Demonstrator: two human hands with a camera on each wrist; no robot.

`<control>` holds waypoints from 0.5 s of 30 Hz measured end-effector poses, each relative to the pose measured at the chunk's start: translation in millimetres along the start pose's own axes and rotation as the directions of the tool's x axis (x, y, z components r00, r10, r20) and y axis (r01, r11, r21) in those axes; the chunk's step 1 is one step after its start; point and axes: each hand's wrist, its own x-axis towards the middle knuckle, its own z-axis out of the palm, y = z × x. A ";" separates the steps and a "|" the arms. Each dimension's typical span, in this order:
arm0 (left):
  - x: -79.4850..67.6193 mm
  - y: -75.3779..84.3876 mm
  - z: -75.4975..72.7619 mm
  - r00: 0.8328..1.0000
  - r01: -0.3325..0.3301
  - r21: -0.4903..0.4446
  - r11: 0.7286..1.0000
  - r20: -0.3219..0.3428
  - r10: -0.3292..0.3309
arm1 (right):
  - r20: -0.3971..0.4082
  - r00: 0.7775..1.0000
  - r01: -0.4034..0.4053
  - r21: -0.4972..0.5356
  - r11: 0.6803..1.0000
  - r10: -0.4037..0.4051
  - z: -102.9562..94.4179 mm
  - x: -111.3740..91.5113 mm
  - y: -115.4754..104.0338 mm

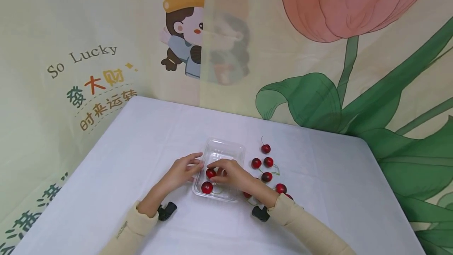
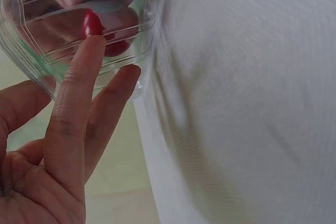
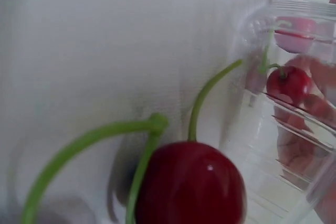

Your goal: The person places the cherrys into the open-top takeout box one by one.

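Note:
A clear plastic box (image 1: 236, 150) stands on the white table. Inside its near left part lies a red cherry (image 1: 207, 187). My right hand (image 1: 231, 173) reaches over the box and pinches another cherry (image 1: 210, 173) between thumb and fingers; in the right wrist view this cherry (image 3: 290, 83) shows through the clear wall with its green stem. My left hand (image 1: 181, 173) is at the box's left side. Its straight fingers (image 2: 79, 103) touch the outer wall in the left wrist view, where the box (image 2: 131, 56) looks large and close.
Several dark red cherries (image 1: 266, 177) with green stems lie loose right of the box, some partly hidden by the right forearm. One cherry (image 3: 191, 184) is large in the right wrist view. Black wrist cameras (image 1: 261, 213) sit under both wrists. A printed curtain (image 1: 226, 50) hangs behind the table.

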 end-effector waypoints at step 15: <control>3.1 1.3 1.6 1.000 0.026 0.012 1.000 -0.003 -0.026 | -0.373 0.927 0.010 -0.092 0.996 -0.043 -62.8 -47.5 2.4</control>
